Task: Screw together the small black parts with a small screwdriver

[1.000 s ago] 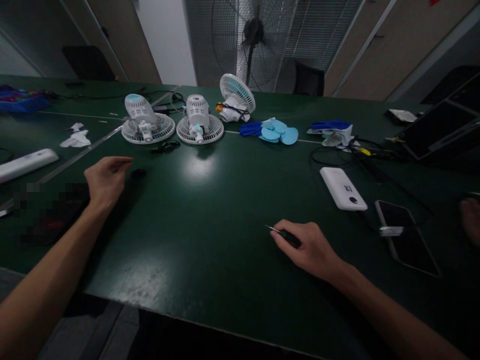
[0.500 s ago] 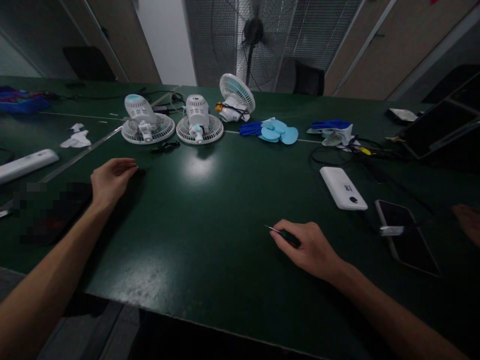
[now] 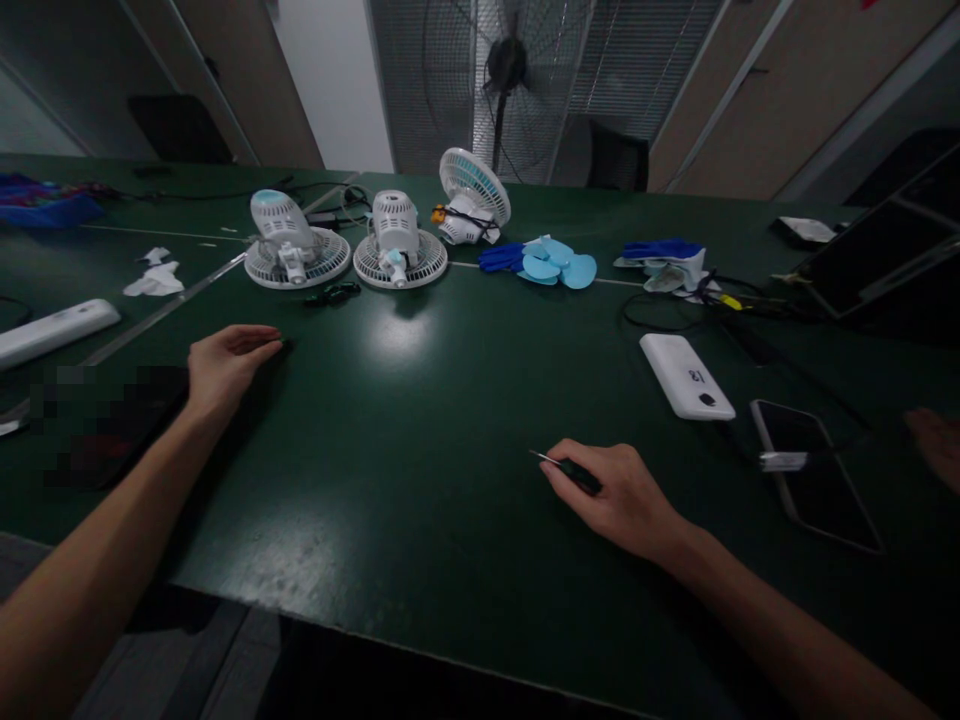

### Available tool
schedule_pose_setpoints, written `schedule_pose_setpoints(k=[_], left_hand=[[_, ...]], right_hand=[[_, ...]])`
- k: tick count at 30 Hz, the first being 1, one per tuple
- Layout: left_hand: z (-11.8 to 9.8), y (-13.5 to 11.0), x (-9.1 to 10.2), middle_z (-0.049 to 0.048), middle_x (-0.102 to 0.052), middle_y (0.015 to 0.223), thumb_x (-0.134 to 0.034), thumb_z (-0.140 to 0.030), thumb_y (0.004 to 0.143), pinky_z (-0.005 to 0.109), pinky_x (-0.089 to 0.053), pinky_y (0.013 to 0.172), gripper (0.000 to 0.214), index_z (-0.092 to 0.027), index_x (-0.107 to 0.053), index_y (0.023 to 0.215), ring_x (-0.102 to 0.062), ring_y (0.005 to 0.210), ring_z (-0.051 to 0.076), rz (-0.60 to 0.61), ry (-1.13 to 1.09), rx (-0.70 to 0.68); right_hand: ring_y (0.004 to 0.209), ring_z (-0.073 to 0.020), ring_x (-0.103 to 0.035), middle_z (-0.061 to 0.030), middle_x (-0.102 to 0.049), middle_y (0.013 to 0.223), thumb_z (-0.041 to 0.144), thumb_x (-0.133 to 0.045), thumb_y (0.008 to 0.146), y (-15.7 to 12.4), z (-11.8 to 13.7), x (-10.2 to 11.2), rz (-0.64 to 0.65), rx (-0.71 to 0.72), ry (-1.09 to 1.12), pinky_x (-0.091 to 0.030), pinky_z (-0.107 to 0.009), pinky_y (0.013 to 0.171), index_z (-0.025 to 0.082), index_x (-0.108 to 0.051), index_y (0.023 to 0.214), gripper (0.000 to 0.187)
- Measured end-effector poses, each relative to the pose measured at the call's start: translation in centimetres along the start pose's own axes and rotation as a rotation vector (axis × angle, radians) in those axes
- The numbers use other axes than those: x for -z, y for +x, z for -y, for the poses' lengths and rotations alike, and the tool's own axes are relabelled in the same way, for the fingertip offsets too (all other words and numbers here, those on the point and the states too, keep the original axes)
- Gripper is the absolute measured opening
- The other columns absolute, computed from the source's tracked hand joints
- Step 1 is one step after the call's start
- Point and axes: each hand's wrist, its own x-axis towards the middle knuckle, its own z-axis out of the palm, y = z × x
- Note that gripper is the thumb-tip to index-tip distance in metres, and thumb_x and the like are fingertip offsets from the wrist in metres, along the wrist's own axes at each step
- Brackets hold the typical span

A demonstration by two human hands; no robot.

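Observation:
My right hand (image 3: 611, 495) rests on the green table (image 3: 420, 430), wrapped round a small screwdriver (image 3: 581, 476) with a dark handle; its thin metal shaft points left. At the left, my left hand (image 3: 229, 365) is closed in a pinch low over the tabletop. A small dark thing shows at its fingertips, too little to name. Beyond that hand lies a bundle of dark cord (image 3: 332, 294). Behind the cord, two small white fans (image 3: 296, 255) (image 3: 401, 255) lie with their grilles down.
A third white fan (image 3: 472, 195) stands tilted behind light-blue fan blades (image 3: 559, 262) and a blue glove (image 3: 501, 258). To the right are a white power bank (image 3: 686, 378), a phone (image 3: 817, 480) and cables. Another person's hand (image 3: 934, 445) shows at the right edge.
My left hand has shifted slightly right and toward me, still pinched. My right hand with the screwdriver has not moved.

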Motion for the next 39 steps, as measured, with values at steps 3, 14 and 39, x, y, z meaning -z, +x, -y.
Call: schedule_pose_setpoints(k=[3,14,39], left_hand=[[0.2,0.1,0.0,0.0076,-0.075,0.114,-0.084,-0.028,0.075,0.033,-0.053,0.102,0.047,-0.011,-0.073,0.117,-0.07,0.106,0.019,-0.002,-0.012,0.001],[0.6,0.4,-0.1,0.0104,-0.073,0.12,-0.084,-0.026,0.075,0.034,-0.053,0.103,0.052,-0.008,-0.07,0.122,-0.069,0.107,0.02,0.018,-0.058,-0.031],[-2.5,-2.2,-1.5,0.0017,-0.079,0.101,-0.078,-0.041,0.081,0.035,-0.053,0.096,0.029,-0.021,-0.08,0.103,-0.073,0.096,0.023,0.118,0.278,-0.182]], right_hand=[[0.064,-0.012,-0.063,-0.0014,-0.071,0.081,0.037,-0.049,0.108,0.0,0.1,0.1,0.006,-0.005,0.0,-0.046,-0.024,0.058,0.019,-0.068,0.106,0.027],[0.061,-0.0112,-0.062,-0.001,-0.071,0.082,0.036,-0.051,0.107,0.0,-0.1,-0.1,-0.014,-0.007,-0.051,-0.043,-0.024,0.056,0.019,-0.068,0.106,0.024],[0.061,-0.0113,-0.062,0.0001,-0.071,0.078,0.038,-0.051,0.107,0.1,0.0,-0.2,0.0,-0.02,-0.035,-0.044,-0.024,0.057,0.019,-0.069,0.105,0.026]])
